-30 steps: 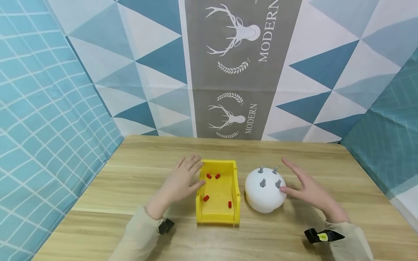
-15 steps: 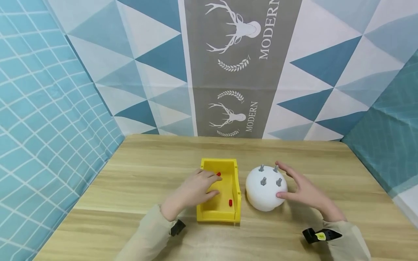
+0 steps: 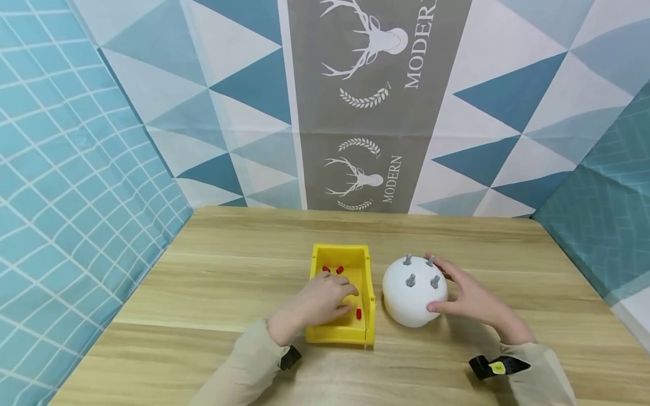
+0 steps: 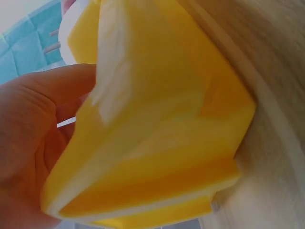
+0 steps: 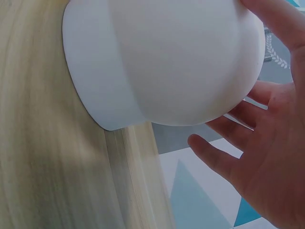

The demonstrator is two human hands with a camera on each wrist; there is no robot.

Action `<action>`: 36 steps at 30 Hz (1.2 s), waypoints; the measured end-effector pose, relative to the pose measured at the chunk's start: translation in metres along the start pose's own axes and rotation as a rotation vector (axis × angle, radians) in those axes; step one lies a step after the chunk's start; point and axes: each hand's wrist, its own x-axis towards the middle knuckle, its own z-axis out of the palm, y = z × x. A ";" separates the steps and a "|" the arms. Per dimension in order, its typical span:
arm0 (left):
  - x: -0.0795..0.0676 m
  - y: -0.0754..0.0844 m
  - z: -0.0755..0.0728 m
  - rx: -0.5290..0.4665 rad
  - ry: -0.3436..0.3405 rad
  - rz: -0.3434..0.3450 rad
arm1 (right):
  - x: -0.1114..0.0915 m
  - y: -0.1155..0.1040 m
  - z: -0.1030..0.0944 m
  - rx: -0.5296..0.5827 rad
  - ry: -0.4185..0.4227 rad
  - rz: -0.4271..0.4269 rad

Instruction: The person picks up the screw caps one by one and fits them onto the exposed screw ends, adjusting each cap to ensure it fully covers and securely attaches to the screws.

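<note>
My left hand reaches over the near left wall of a yellow plastic bin, its fingers loosely bent and dipping inside. Small red cylindrical pieces lie in the bin: a pair near the back, one red piece just right of the fingertips. The palm hides the left part of the bin floor. To the right stands a white dome-shaped object with grey pegs sticking up from its top. My right hand holds the dome's right side, thumb in front and fingers behind; its little finger stands apart from the dome.
Bin and dome stand side by side on a wood-grain table, a narrow gap between them. A patterned cloth hangs behind the table. Black wrist straps sit on both sleeves.
My left hand has moved right and down into the bin, uncovering the back red pieces. My right hand has closed in on the dome's side.
</note>
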 end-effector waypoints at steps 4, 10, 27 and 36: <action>0.002 0.003 0.002 0.008 0.006 0.023 | 0.000 0.002 -0.001 -0.018 0.005 -0.014; 0.006 0.008 0.005 0.017 -0.025 0.018 | -0.001 0.002 0.000 -0.039 0.011 -0.026; 0.015 0.018 0.009 0.091 -0.075 0.035 | -0.002 0.000 0.001 -0.036 0.017 0.003; 0.018 0.021 0.014 0.105 -0.090 0.016 | -0.001 0.000 0.001 -0.019 0.018 0.005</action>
